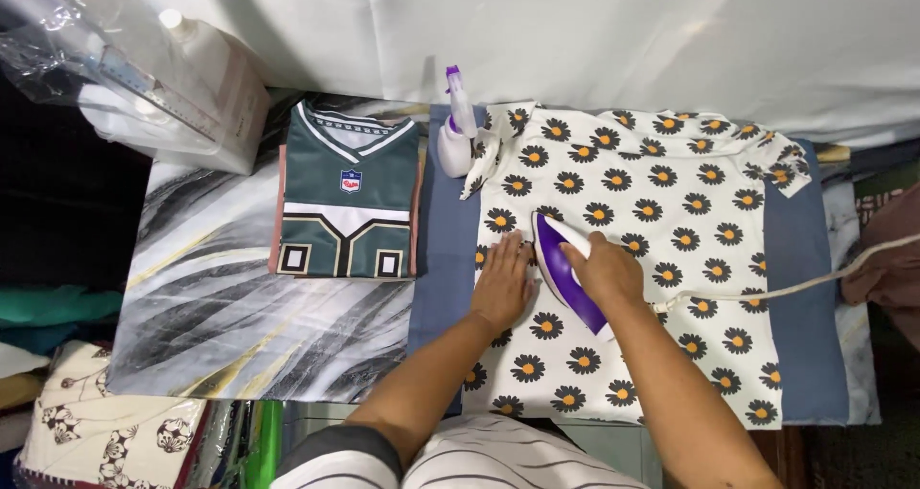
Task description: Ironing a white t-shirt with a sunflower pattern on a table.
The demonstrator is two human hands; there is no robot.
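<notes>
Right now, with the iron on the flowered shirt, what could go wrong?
1. The left hand lies flat on the white daisy-print shirt, right beside the purple and white iron held by the right hand; its fingers could be burned.
2. The iron's pale cord trails across the shirt to the right edge; it might snag or drag the fabric.
3. The white and purple spray bottle stands by the collar and could be tipped.

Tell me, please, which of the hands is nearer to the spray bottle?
Left. The left hand lies flat on the flowered garment, below and slightly right of the spray bottle. The right hand grips the purple iron, farther to the right.
</notes>
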